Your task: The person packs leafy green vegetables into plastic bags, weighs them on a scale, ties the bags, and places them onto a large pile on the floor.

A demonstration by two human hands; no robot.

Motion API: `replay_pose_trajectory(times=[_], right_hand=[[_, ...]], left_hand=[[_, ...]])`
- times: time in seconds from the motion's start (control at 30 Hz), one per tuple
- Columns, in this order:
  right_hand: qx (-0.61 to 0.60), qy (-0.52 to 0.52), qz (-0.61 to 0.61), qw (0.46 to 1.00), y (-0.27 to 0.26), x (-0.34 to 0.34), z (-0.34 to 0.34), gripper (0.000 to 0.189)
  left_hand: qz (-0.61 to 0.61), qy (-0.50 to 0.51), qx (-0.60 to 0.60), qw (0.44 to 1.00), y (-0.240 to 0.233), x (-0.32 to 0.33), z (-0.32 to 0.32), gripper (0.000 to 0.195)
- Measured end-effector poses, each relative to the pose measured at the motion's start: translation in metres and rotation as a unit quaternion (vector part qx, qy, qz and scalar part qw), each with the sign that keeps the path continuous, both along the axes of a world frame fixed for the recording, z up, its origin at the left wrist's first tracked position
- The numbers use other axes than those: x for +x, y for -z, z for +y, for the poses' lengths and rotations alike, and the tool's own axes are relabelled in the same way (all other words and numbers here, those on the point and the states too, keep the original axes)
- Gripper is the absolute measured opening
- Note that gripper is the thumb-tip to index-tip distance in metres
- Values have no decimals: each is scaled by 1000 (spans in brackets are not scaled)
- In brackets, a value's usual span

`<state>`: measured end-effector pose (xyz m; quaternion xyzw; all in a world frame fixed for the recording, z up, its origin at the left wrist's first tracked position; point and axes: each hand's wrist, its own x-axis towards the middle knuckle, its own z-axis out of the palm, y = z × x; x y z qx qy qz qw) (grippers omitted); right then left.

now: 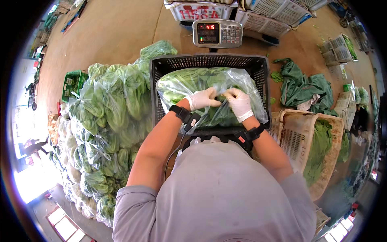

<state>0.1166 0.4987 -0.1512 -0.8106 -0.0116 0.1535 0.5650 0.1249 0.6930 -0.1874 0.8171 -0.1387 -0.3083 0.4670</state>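
Note:
A clear plastic bag (pixel 181 81) full of leafy green vegetables lies in a black plastic crate (pixel 208 57). My left hand (pixel 203 99), in a white glove, pinches the gathered plastic near the middle of the bag. Close beside it, my gloved right hand (pixel 239 103) grips the same gathered plastic with thumb and fingers. The fingertips of both hands nearly meet, and the exact fold between them is partly hidden. Just beyond the crate stands a digital scale display (pixel 217 34) with lit red digits and a keypad.
Bagged greens (pixel 112 99) are piled high along the crate's left side. At right, a tilted, dirty white crate (pixel 294 142) holds leaves, with a green cloth or sack (pixel 305 84) beyond it. Stacked white crates (pixel 263 21) stand behind the scale. A green crate (pixel 72 84) sits far left.

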Motion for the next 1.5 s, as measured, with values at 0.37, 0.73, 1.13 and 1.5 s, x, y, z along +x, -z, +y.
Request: replay_pose_trajectory(times=[0.37, 0.73, 1.13, 1.5], right_hand=[[131, -182, -32, 974, -18, 10, 0, 25], [0, -217, 2, 976, 9, 34, 10, 22], [193, -62, 178, 963, -1, -9, -6, 18], [62, -67, -140, 986, 27, -5, -4, 20]], left_hand=[[-142, 120, 175, 967, 15, 7, -12, 18], [-132, 139, 90, 977, -1, 9, -6, 22], [82, 136, 127, 979, -15, 49, 0, 44], [-168, 230, 133, 949, -40, 38, 4, 31]])
